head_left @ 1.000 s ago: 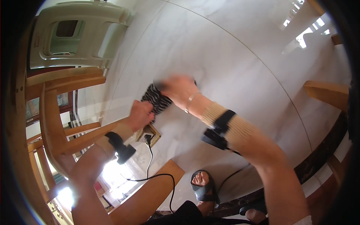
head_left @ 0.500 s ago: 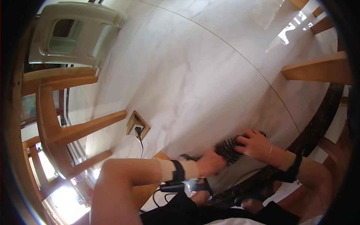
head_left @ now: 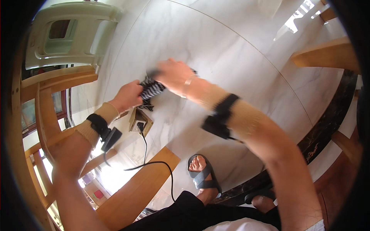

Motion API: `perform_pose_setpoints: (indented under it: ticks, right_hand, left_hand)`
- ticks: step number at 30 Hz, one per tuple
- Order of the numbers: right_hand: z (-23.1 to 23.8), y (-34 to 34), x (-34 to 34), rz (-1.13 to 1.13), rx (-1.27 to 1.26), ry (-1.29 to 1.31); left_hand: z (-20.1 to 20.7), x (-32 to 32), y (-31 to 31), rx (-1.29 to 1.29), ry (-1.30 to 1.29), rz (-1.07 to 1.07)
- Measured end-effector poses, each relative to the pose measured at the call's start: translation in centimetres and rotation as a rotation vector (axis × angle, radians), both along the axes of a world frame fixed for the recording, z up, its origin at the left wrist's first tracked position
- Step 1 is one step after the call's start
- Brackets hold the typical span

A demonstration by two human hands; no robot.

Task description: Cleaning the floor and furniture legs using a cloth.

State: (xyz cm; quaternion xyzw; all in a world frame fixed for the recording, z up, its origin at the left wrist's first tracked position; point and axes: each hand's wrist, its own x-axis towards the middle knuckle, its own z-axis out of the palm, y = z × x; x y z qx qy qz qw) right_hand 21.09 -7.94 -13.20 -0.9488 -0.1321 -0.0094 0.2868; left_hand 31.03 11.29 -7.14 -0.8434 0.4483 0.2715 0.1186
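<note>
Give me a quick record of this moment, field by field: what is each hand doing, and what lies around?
left hand: grips one end of the striped cloth
right hand: blurred, grips the cloth's other end
cloth: black and white stripes, bunched between both hands, held above the floor
wrists: dark strap with a small device on each
floor: pale marble tiles
socket: set in the floor, black cable plugged in
foot: in a grey sandal
nearby: wooden chair, white plastic chair

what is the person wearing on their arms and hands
Both hands, left and right, are bare. Each forearm has a tan ribbed cuff crossed by a black strap carrying a small black box-shaped device. A thin bracelet circles the right wrist.
</note>
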Motion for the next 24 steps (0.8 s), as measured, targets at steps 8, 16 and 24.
perform_pose_setpoints:
  ticks: [8,16,24]
  right_hand:
    - [-2.5,5.2,0.1,0.004,-0.097,-0.094]
    - [-3.2,4.7,-8.0,0.074,-0.034,-0.138]
    - [-3.0,7.1,-10.8,0.011,0.14,-0.043]
  left_hand:
    - [-3.7,-2.8,5.6,0.052,0.016,0.179]
    - [-3.5,-10.6,4.9,0.063,0.292,0.207]
    - [-1.6,-11.0,5.9,0.209,0.255,0.201]
